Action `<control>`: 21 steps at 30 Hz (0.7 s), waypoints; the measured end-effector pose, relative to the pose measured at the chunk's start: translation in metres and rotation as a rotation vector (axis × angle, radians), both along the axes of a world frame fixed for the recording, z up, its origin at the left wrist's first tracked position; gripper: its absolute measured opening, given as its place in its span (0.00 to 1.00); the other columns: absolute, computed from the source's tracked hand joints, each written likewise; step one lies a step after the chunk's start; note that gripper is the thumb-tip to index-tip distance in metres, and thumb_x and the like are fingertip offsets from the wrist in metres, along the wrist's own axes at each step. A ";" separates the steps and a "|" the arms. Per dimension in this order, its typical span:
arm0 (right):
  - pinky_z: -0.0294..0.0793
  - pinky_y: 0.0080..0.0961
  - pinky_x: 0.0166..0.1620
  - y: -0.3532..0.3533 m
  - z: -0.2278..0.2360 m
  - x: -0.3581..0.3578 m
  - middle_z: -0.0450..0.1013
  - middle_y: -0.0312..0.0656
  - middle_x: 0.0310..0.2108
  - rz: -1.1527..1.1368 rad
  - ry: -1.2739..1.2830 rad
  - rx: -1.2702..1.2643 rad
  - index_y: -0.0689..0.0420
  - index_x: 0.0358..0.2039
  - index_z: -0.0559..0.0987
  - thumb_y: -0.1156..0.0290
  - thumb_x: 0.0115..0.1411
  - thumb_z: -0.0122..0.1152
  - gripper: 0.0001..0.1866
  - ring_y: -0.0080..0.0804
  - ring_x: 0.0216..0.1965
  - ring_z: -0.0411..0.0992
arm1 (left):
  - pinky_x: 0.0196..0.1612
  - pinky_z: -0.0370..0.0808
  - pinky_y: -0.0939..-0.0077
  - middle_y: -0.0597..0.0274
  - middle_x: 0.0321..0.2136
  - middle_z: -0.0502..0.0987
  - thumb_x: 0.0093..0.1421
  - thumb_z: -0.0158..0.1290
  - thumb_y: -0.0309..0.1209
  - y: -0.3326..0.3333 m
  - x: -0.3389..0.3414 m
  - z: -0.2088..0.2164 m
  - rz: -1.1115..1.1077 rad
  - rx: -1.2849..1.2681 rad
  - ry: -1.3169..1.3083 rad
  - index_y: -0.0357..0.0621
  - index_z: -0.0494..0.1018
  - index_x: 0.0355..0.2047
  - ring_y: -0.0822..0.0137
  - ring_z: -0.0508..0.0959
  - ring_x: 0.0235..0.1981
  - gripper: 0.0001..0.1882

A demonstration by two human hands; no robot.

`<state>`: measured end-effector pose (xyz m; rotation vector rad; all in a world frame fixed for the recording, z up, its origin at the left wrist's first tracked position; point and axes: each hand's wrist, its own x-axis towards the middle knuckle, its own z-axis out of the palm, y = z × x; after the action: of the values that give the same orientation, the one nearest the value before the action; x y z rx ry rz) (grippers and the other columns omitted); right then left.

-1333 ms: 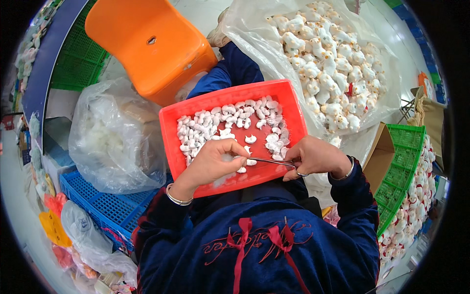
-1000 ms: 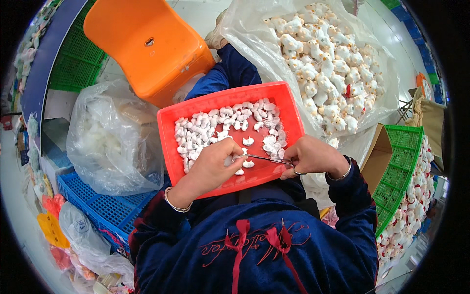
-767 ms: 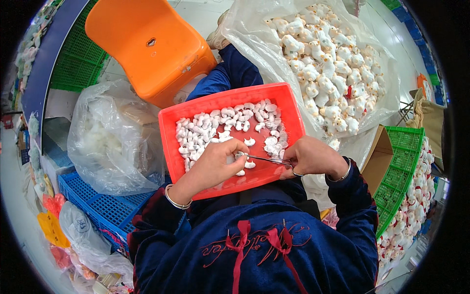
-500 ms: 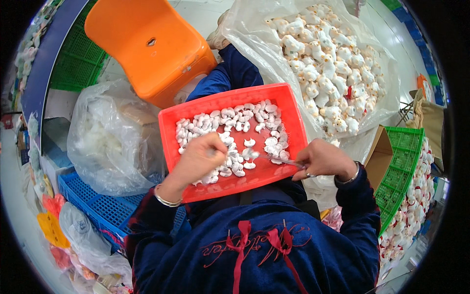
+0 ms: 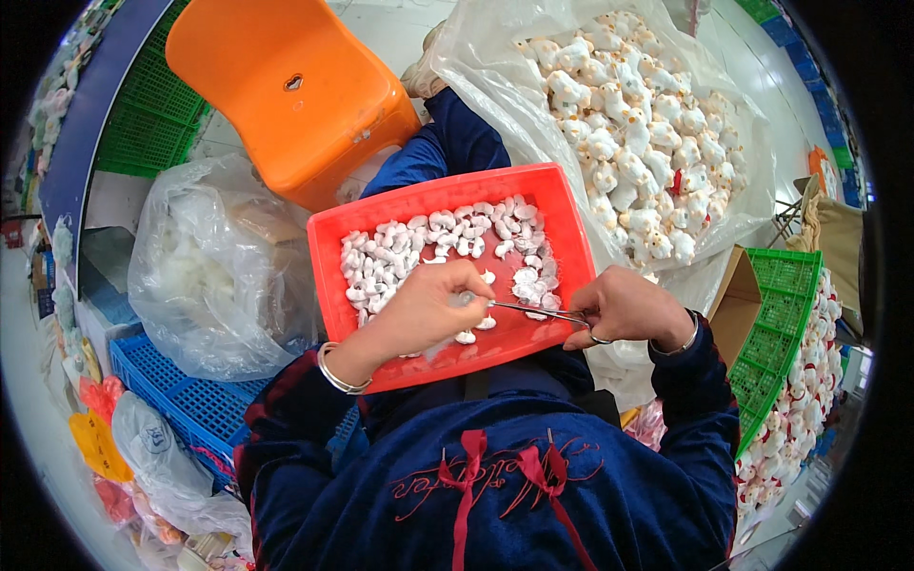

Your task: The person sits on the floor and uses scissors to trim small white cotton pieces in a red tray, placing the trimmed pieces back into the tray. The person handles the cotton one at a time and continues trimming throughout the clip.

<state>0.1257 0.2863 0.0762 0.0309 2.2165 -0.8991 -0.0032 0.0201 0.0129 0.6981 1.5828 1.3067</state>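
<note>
A red plastic tray (image 5: 562, 205) lies across my lap, holding many small white curved plush pieces (image 5: 376, 262). My right hand (image 5: 614, 309) grips the ring handles of slim metal forceps (image 5: 535, 309), which point left over the tray. At their tip my left hand (image 5: 433, 303) is closed in a pinch around a small white plush piece (image 5: 464, 299); its fingers hide part of the piece and the tip. Some loose pieces lie under and beside the left hand.
An orange plastic stool (image 5: 286, 95) stands at the far left. Beyond the tray, a clear plastic bag (image 5: 486, 57) is full of white plush toys (image 5: 638, 133). A bag of white fluff (image 5: 205, 276) and a blue crate (image 5: 181, 381) are at left; a green crate (image 5: 781, 324) is at right.
My left hand has moved right and slightly down to the forceps' tip. The forceps' handles now look spread apart more, while my right hand stays nearly in place.
</note>
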 end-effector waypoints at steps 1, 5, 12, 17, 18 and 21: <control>0.71 0.41 0.30 0.000 0.002 0.000 0.74 0.49 0.20 -0.013 -0.022 -0.013 0.57 0.28 0.83 0.53 0.49 0.75 0.19 0.51 0.26 0.75 | 0.31 0.75 0.83 0.66 0.29 0.80 0.63 0.57 0.27 -0.004 -0.001 -0.002 0.019 -0.013 -0.054 0.37 0.77 0.39 0.79 0.77 0.26 0.06; 0.72 0.41 0.31 -0.001 -0.003 0.010 0.75 0.47 0.20 0.024 0.123 0.081 0.55 0.26 0.83 0.55 0.49 0.75 0.17 0.50 0.26 0.75 | 0.27 0.71 0.84 0.65 0.28 0.79 0.63 0.56 0.24 -0.013 -0.006 -0.004 0.097 -0.076 -0.259 0.37 0.76 0.34 0.80 0.75 0.24 0.02; 0.68 0.38 0.42 -0.014 0.017 0.010 0.76 0.37 0.25 0.084 0.388 0.404 0.53 0.26 0.81 0.60 0.46 0.76 0.14 0.40 0.35 0.75 | 0.22 0.64 0.84 0.67 0.18 0.76 0.73 0.48 0.44 -0.008 -0.012 -0.006 0.098 -0.229 -0.339 0.42 0.76 0.25 0.80 0.68 0.16 0.23; 0.66 0.37 0.43 -0.021 0.023 0.009 0.74 0.35 0.27 0.169 0.487 0.546 0.52 0.27 0.78 0.64 0.44 0.74 0.13 0.37 0.38 0.73 | 0.23 0.66 0.84 0.66 0.21 0.77 0.71 0.53 0.40 -0.005 -0.008 -0.015 0.132 -0.191 -0.466 0.41 0.77 0.29 0.79 0.69 0.18 0.18; 0.66 0.37 0.43 -0.023 0.024 0.009 0.74 0.35 0.28 0.172 0.499 0.556 0.52 0.27 0.78 0.64 0.44 0.74 0.13 0.37 0.38 0.73 | 0.24 0.66 0.85 0.65 0.22 0.77 0.71 0.54 0.39 -0.005 -0.007 -0.017 0.140 -0.172 -0.469 0.40 0.78 0.30 0.79 0.70 0.18 0.16; 0.65 0.37 0.43 -0.026 0.022 0.010 0.74 0.36 0.29 0.165 0.530 0.559 0.52 0.28 0.78 0.66 0.44 0.74 0.13 0.37 0.39 0.72 | 0.25 0.68 0.85 0.67 0.22 0.78 0.68 0.57 0.35 -0.001 -0.005 -0.012 0.206 -0.186 -0.535 0.39 0.79 0.32 0.81 0.72 0.20 0.12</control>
<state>0.1355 0.2598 0.0978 -0.1406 2.8517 -0.1786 -0.0082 0.0187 0.0014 0.0534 1.3293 1.3321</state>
